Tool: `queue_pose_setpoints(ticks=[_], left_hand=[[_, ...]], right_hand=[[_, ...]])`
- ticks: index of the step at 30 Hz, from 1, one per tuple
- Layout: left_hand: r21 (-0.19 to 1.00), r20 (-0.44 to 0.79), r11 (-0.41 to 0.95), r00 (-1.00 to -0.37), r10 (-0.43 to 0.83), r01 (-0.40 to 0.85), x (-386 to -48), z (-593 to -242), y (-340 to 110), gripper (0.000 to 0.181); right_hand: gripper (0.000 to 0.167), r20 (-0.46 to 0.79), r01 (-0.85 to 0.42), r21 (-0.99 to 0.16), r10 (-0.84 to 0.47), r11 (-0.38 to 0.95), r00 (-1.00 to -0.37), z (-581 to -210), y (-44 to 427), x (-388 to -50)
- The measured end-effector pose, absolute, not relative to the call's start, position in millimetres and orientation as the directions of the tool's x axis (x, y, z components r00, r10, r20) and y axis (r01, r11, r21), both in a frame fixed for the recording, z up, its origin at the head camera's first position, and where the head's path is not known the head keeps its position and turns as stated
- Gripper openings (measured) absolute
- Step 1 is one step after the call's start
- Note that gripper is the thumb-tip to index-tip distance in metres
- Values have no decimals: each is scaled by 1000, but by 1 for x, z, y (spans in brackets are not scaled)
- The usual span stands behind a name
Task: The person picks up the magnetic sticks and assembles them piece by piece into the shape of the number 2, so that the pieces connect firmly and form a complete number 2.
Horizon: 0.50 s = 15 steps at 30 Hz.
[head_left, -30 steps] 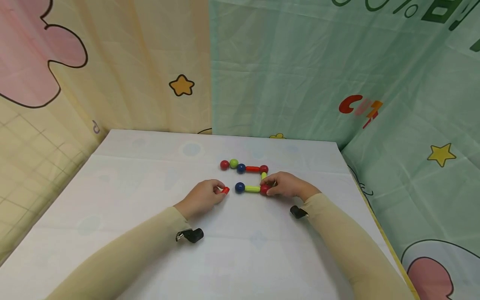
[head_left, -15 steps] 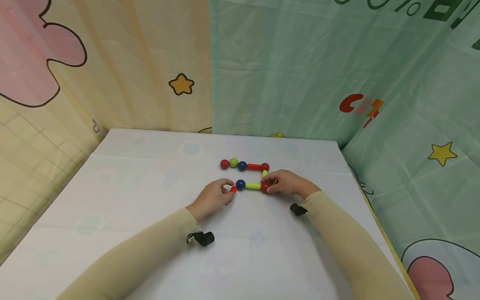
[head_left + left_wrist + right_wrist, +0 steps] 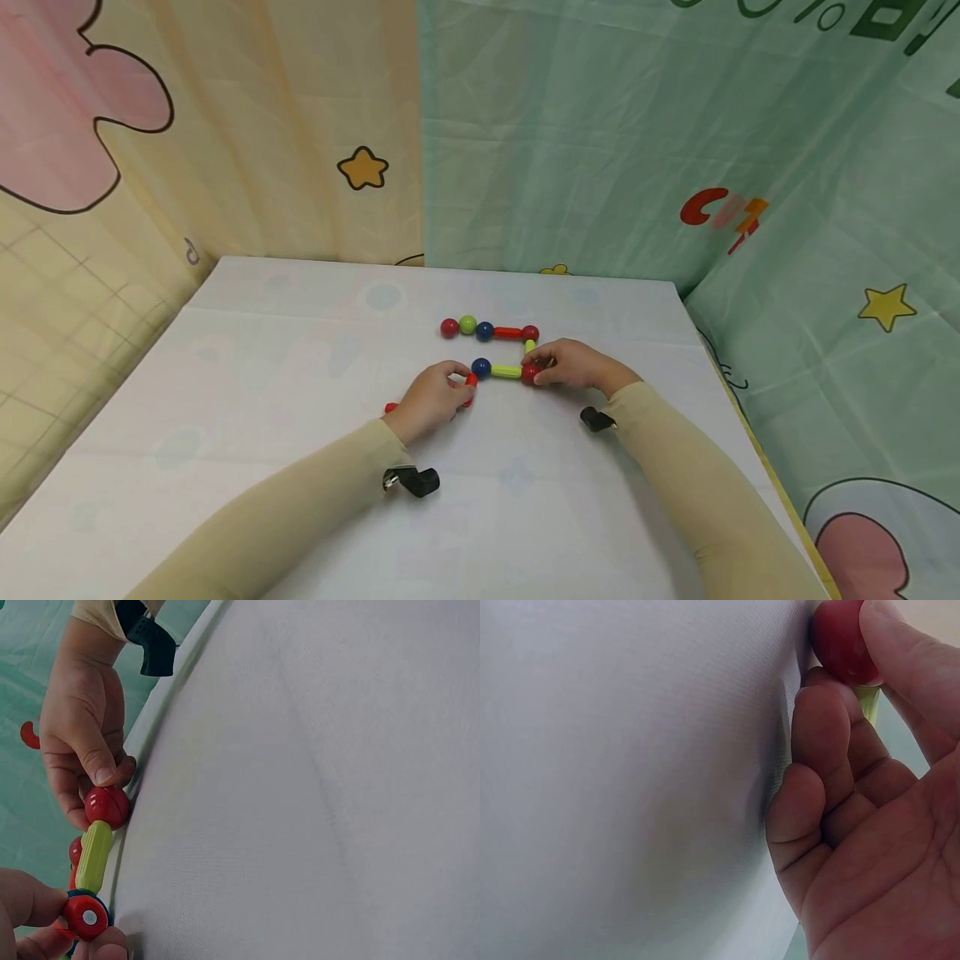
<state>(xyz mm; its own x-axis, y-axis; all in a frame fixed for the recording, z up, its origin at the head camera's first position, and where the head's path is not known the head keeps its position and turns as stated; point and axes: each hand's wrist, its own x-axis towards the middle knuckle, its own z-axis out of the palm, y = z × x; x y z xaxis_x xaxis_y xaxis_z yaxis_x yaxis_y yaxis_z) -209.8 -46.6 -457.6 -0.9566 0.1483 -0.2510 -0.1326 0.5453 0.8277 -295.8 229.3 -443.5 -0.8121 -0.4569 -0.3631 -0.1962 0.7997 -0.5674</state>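
My left hand [image 3: 433, 402] pinches a red rod [image 3: 471, 388] whose upper end meets the blue ball [image 3: 481, 367]. From that ball a lime rod [image 3: 506, 372] runs right to a red ball [image 3: 529, 374], which my right hand [image 3: 576, 367] pinches between thumb and fingers. A second lime rod [image 3: 529, 346] leads up to another red ball [image 3: 530, 333], joined by a red rod [image 3: 507, 333] to a blue ball [image 3: 484, 332]. In the left wrist view, the pinched red rod [image 3: 89, 916] shows its round end, with the lime rod [image 3: 94, 857] behind.
Left of the upper blue ball lie a lime ball [image 3: 467, 325] and a red ball [image 3: 449, 328]. A small red piece [image 3: 391, 407] shows beside the left wrist. The white-covered table [image 3: 300, 350] stands against printed curtains.
My left hand has moved right, bringing the red rod to the lower blue ball. A red piece has come into view behind that hand. The linked balls and rods have shifted slightly; my right hand keeps its hold.
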Motion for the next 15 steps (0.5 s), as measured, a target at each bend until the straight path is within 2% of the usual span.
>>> queue_pose_setpoints(ticks=[15], left_hand=[[812,-254,563,-961,106,-153,-214,-464,-34,35]], right_hand=[[37,-369,-197,-563,-457,803,-809,-442,230,-295]])
